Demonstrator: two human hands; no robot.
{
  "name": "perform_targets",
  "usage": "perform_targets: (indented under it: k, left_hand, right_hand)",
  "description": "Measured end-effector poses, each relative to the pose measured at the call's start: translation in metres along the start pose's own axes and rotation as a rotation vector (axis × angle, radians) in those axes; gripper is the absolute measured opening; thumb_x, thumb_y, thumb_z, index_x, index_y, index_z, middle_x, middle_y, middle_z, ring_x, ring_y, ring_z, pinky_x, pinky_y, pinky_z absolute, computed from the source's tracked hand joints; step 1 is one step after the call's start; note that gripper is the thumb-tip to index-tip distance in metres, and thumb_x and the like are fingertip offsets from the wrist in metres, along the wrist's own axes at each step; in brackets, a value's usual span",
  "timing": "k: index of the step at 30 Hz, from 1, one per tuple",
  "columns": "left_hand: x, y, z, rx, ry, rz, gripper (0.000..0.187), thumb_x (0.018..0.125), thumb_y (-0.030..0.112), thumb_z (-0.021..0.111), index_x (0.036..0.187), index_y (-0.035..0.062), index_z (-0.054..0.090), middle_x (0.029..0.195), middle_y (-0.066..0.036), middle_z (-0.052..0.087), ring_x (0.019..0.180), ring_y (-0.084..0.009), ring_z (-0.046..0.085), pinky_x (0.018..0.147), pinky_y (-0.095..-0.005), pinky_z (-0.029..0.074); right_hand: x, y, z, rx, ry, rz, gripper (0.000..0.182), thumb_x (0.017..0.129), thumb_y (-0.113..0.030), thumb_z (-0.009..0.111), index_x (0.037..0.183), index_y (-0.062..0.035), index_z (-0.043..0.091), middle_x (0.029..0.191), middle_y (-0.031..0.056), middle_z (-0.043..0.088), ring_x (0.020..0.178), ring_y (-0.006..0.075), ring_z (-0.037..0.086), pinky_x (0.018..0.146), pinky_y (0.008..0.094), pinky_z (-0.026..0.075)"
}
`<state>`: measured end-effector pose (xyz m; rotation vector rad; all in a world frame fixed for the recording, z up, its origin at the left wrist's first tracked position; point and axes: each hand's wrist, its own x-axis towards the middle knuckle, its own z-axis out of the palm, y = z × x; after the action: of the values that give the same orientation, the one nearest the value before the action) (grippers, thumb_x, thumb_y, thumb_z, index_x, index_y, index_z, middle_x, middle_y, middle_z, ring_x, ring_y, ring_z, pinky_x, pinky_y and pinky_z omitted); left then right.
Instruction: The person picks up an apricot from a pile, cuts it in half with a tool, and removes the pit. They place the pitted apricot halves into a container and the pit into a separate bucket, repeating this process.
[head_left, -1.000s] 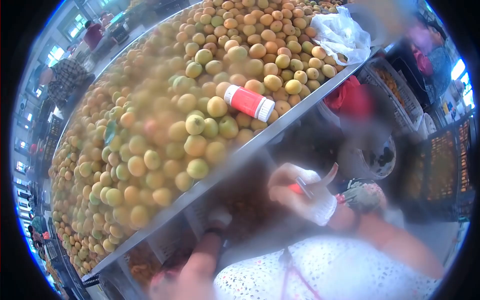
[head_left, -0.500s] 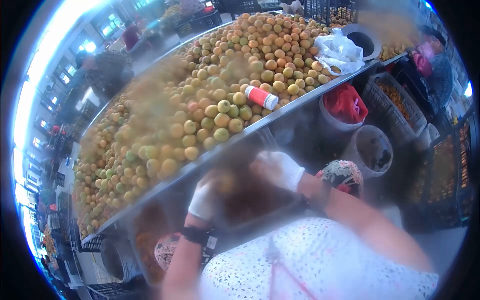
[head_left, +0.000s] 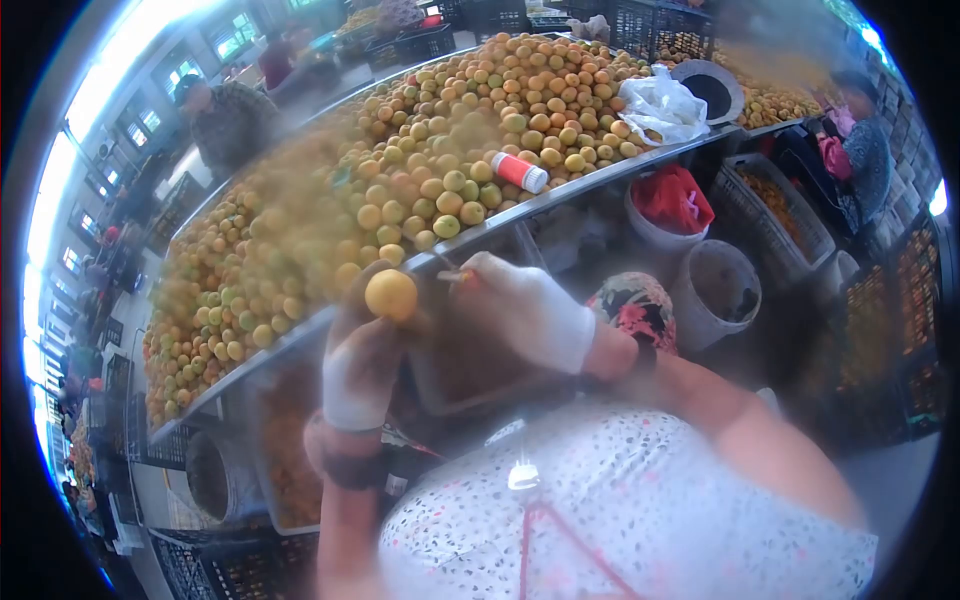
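Observation:
My left hand (head_left: 358,368), in a white glove, is closed around a round yellow-orange apricot (head_left: 391,295) at the near edge of the metal table. My gloved right hand (head_left: 532,312) is closed on a small thin tool (head_left: 450,273), its tip pointing left towards the fruit but apart from it; blur hides its exact kind. Beyond both hands lies a large heap of apricots (head_left: 450,205), yellow, orange and greenish. A dark tub (head_left: 465,385) shows below my hands, its contents blurred.
A red and white canister (head_left: 519,172) lies on the heap near the metal rim (head_left: 560,192). To the right are a white plastic bag (head_left: 663,106), a bucket with a red bag (head_left: 668,208), another bucket (head_left: 716,292) and a crate (head_left: 772,215). Other people work nearby.
Both hands have risen towards the table edge. The apricot in my left hand now shows clearly, and so does the thin tool in my right. The view has shifted slightly.

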<state>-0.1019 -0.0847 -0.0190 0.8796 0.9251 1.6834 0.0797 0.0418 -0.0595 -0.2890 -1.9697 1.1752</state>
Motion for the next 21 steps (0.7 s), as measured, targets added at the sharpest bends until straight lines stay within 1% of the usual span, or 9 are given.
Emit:
perform_targets:
  k: [1, 2, 6, 9, 13, 16, 18, 19, 21]
  left_hand:
    - [0.0, 0.001, 0.001, -0.001, -0.008, 0.0, 0.069, 0.086, 0.013, 0.064, 0.149, -0.0012, 0.038, 0.121, -0.019, 0.059, 0.1, -0.0277, 0.065, 0.087, -0.0373, 0.053]
    - [0.0, 0.001, 0.002, 0.005, -0.016, 0.026, 0.069, 0.086, 0.015, 0.065, 0.148, -0.0011, 0.039, 0.121, -0.017, 0.06, 0.099, -0.0256, 0.065, 0.086, -0.0356, 0.053]
    - [-0.005, 0.005, 0.016, 0.043, -0.007, 0.095, 0.069, 0.084, 0.019, 0.068, 0.145, -0.0007, 0.043, 0.121, -0.012, 0.06, 0.098, -0.0214, 0.063, 0.086, -0.0321, 0.051]
    - [-0.008, 0.008, 0.016, 0.085, -0.071, 0.081, 0.068, 0.083, 0.019, 0.068, 0.143, -0.0006, 0.044, 0.124, -0.01, 0.058, 0.101, -0.0211, 0.062, 0.087, -0.0318, 0.051]
    - [-0.01, 0.006, 0.025, 0.115, -0.056, 0.133, 0.068, 0.082, 0.02, 0.068, 0.143, -0.0006, 0.045, 0.124, -0.01, 0.058, 0.1, -0.0199, 0.062, 0.084, -0.0298, 0.051]
    - [-0.015, 0.011, 0.038, 0.184, 0.005, 0.148, 0.07, 0.081, 0.02, 0.068, 0.143, -0.0014, 0.046, 0.121, -0.01, 0.059, 0.094, -0.0198, 0.063, 0.08, -0.0305, 0.052]
    - [-0.019, 0.016, 0.045, 0.18, 0.015, 0.127, 0.069, 0.08, 0.018, 0.068, 0.143, -0.0019, 0.048, 0.12, -0.011, 0.061, 0.088, -0.0196, 0.063, 0.077, -0.031, 0.052]
    - [-0.02, 0.017, 0.044, 0.179, 0.011, 0.129, 0.069, 0.08, 0.018, 0.068, 0.143, -0.0019, 0.048, 0.12, -0.011, 0.061, 0.088, -0.0196, 0.063, 0.077, -0.031, 0.052]
    - [-0.021, 0.019, 0.039, 0.091, -0.068, 0.078, 0.069, 0.079, 0.017, 0.068, 0.143, -0.0023, 0.049, 0.122, -0.012, 0.061, 0.084, -0.0198, 0.062, 0.074, -0.0322, 0.052]
  right_hand:
    - [0.0, -0.003, 0.004, 0.034, 0.019, -0.098, 0.021, 0.099, -0.013, 0.063, 0.112, -0.001, 0.052, 0.085, 0.0225, 0.066, 0.084, 0.0425, 0.068, 0.068, 0.0415, 0.052]
    - [0.0, -0.01, 0.008, 0.092, 0.02, -0.102, 0.022, 0.099, -0.015, 0.064, 0.111, -0.0006, 0.052, 0.085, 0.0227, 0.066, 0.084, 0.0447, 0.067, 0.066, 0.0412, 0.052]
    - [0.001, -0.029, 0.014, 0.083, 0.027, -0.119, 0.023, 0.1, -0.016, 0.063, 0.11, -0.0005, 0.051, 0.084, 0.024, 0.066, 0.083, 0.0451, 0.067, 0.063, 0.0428, 0.051]
    - [-0.003, -0.047, 0.013, -0.002, 0.005, -0.091, 0.023, 0.101, -0.019, 0.062, 0.108, -0.0004, 0.05, 0.081, 0.0245, 0.064, 0.082, 0.0461, 0.066, 0.062, 0.0443, 0.049]
    - [-0.001, -0.044, 0.018, -0.046, 0.011, -0.113, 0.023, 0.102, -0.021, 0.06, 0.106, -0.0003, 0.05, 0.079, 0.025, 0.063, 0.081, 0.047, 0.065, 0.061, 0.0455, 0.048]
    - [0.0, -0.034, 0.022, 0.08, 0.029, -0.103, 0.024, 0.102, -0.022, 0.059, 0.105, 0.0004, 0.051, 0.08, 0.0255, 0.063, 0.082, 0.0477, 0.064, 0.061, 0.0454, 0.049]
    - [0.001, -0.048, 0.012, -0.171, 0.04, -0.137, 0.023, 0.103, -0.021, 0.058, 0.105, 0.0011, 0.052, 0.082, 0.0261, 0.064, 0.085, 0.0476, 0.065, 0.062, 0.045, 0.049]
    - [-0.001, -0.052, 0.01, -0.174, 0.043, -0.139, 0.023, 0.103, -0.021, 0.058, 0.105, 0.0011, 0.052, 0.082, 0.0261, 0.064, 0.085, 0.0476, 0.065, 0.062, 0.045, 0.049]
    - [-0.002, -0.057, 0.007, -0.026, 0.103, -0.099, 0.023, 0.103, -0.02, 0.058, 0.107, 0.0019, 0.052, 0.084, 0.0266, 0.065, 0.087, 0.0471, 0.065, 0.063, 0.0446, 0.05]
